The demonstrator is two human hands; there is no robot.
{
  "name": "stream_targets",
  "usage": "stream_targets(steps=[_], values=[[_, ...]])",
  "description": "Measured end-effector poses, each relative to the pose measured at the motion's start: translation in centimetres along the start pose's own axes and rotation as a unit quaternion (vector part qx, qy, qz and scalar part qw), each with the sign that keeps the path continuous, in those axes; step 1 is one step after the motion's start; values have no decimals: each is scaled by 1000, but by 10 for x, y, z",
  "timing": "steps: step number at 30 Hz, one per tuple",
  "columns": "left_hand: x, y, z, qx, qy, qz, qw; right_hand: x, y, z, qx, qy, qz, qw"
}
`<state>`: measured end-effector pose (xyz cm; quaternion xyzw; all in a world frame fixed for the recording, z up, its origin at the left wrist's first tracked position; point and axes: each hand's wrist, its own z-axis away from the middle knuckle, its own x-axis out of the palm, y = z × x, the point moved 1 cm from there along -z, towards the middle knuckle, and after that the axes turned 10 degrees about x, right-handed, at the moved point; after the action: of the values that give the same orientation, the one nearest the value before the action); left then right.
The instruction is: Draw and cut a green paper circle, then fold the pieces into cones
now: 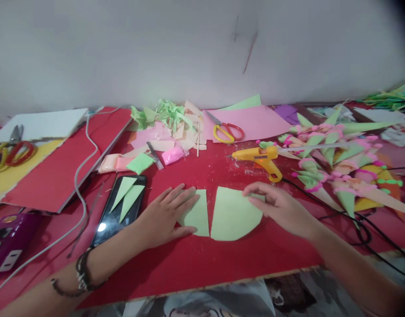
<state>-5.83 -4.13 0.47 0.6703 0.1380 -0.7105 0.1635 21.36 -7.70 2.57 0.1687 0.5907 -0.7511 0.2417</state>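
Note:
Two pale green paper pieces lie side by side on the red tabletop, a narrow gap between them. My left hand (176, 207) rests flat, fingers stretched out, over the left paper piece (199, 215) and hides much of it. At the upper right edge of the right paper piece (233, 215), which has straight sides and a curved lower edge, my right hand (271, 204) pinches the paper between thumb and fingers. Two slim green paper triangles (130, 200) lie on a black phone (106, 224) left of my left hand.
A yellow glue gun (258, 156) lies behind my right hand, its black cord (321, 200) running right. Finished paper cones (337, 154) are heaped at right. Scissors (227, 132) rest on pink paper (248, 123) at the back. A white cable (79, 176) crosses the left side.

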Motion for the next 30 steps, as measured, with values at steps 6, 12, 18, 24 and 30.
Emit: stream_targets(steps=[6, 12, 18, 24, 30], values=[[-8, 1, -4, -41, 59, 42, 996, 17, -7, -7, 27, -5, -128, 991], [-26, 15, -21, -127, 183, 421, 879, 34, -22, 17, -113, -12, 34, 993], [-31, 10, -32, -138, 207, 544, 801, 30, -20, 20, -287, 90, 272, 914], [-23, 10, -30, -129, 174, 414, 884, 36, -1, 19, -322, 215, 358, 849], [-16, 33, -22, -13, 101, 165, 981, 52, 7, 21, -301, 118, 374, 870]])
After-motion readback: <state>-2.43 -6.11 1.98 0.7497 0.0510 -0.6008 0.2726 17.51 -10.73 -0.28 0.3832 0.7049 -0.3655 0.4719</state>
